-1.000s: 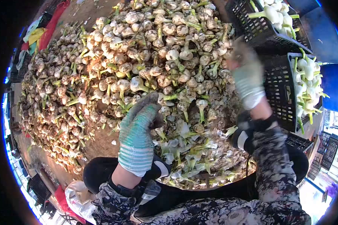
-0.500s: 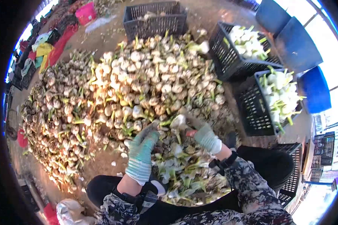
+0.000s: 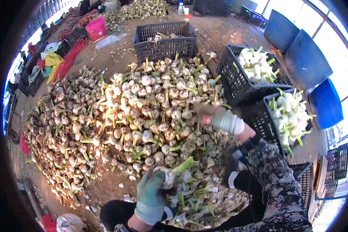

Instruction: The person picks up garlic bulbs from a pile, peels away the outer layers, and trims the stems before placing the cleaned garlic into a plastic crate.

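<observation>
My left hand (image 3: pixel 151 189), in a green and white glove, is closed around a garlic bulb (image 3: pixel 168 177) whose cut green stem points up and right. My right hand (image 3: pixel 219 118), gloved too and smeared by motion, is over the right side of a heap of garlic (image 3: pixel 143 104). A short red piece, seemingly the handle of a small tool (image 3: pixel 207 120), shows in its grip; the rest is lost in blur. Under and between my hands lies a litter of peeled skins and leaves (image 3: pixel 197 201).
Two black crates hold cleaned white garlic (image 3: pixel 257 65) and more white garlic (image 3: pixel 290 116), at the right. Another black crate (image 3: pixel 166 48) stands behind the heap. Blue panels (image 3: pixel 307 52) line the right side. A pink bucket (image 3: pixel 96 29) is at the far left.
My right hand has left the white bulb it was at and moved up and right. My left hand has drawn back and now grips a bulb. The view has tilted upward.
</observation>
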The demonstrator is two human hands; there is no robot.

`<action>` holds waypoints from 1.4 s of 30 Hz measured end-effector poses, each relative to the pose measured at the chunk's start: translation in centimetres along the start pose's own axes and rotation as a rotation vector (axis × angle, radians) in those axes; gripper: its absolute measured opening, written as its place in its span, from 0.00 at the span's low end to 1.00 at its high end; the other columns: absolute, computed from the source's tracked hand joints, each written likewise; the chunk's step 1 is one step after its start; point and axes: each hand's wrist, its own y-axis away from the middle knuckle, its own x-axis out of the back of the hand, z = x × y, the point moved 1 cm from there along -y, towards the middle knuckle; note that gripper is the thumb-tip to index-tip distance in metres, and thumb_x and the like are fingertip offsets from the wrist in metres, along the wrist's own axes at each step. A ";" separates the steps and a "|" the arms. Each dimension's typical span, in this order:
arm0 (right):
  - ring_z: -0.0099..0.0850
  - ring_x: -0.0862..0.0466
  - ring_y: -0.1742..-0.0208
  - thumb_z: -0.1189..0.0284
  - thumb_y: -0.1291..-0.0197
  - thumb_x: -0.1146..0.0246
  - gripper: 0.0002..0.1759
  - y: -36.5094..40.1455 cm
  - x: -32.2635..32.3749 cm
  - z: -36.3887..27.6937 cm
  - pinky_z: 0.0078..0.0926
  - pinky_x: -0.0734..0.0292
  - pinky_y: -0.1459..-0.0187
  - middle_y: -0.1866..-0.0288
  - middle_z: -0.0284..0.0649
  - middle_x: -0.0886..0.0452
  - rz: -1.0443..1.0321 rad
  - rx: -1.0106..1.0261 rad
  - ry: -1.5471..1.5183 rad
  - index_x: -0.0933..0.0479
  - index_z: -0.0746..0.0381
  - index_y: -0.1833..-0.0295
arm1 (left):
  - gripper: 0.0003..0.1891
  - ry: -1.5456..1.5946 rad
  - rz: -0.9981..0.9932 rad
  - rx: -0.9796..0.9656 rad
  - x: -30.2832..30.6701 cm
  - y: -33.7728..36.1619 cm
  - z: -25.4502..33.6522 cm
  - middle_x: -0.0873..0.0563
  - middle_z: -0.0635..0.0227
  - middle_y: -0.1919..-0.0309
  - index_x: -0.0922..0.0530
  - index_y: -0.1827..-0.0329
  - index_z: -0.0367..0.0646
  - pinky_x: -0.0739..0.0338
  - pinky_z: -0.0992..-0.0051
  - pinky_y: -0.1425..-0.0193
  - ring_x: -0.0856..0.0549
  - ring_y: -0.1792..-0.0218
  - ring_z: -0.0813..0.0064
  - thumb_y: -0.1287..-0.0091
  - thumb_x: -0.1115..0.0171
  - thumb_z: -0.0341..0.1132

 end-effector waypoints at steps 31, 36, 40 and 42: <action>0.41 0.20 0.63 0.65 0.52 0.39 0.13 -12.7 19.7 8.3 0.34 0.26 0.61 0.66 0.41 0.19 0.895 -0.211 0.965 0.21 0.54 0.58 | 0.15 0.235 -0.029 0.367 -7.1 -12.2 6.8 0.38 0.76 0.81 0.36 0.72 0.46 0.38 0.82 0.72 0.36 0.77 0.82 0.35 0.51 0.46; 0.43 0.20 0.63 0.65 0.54 0.39 0.14 1.4 26.2 6.6 0.33 0.27 0.62 0.64 0.44 0.20 1.191 -0.299 0.917 0.21 0.52 0.58 | 0.15 0.087 -0.214 0.221 -6.4 -8.8 6.0 0.37 0.77 0.81 0.36 0.73 0.49 0.40 0.84 0.71 0.37 0.78 0.82 0.34 0.52 0.49; 0.41 0.22 0.54 0.57 0.51 0.40 0.22 7.7 30.9 8.3 0.35 0.27 0.57 0.56 0.42 0.21 1.190 -0.845 0.984 0.25 0.49 0.49 | 0.15 0.152 -0.051 0.321 -5.9 -6.7 3.9 0.36 0.76 0.80 0.35 0.74 0.49 0.40 0.83 0.72 0.36 0.78 0.82 0.34 0.52 0.49; 0.42 0.23 0.51 0.55 0.52 0.39 0.26 8.9 30.6 9.0 0.37 0.28 0.55 0.51 0.42 0.24 1.190 -0.917 1.078 0.29 0.49 0.45 | 0.15 0.148 -0.155 0.343 -5.7 -5.5 2.8 0.34 0.76 0.80 0.34 0.73 0.50 0.38 0.81 0.72 0.35 0.78 0.83 0.34 0.52 0.50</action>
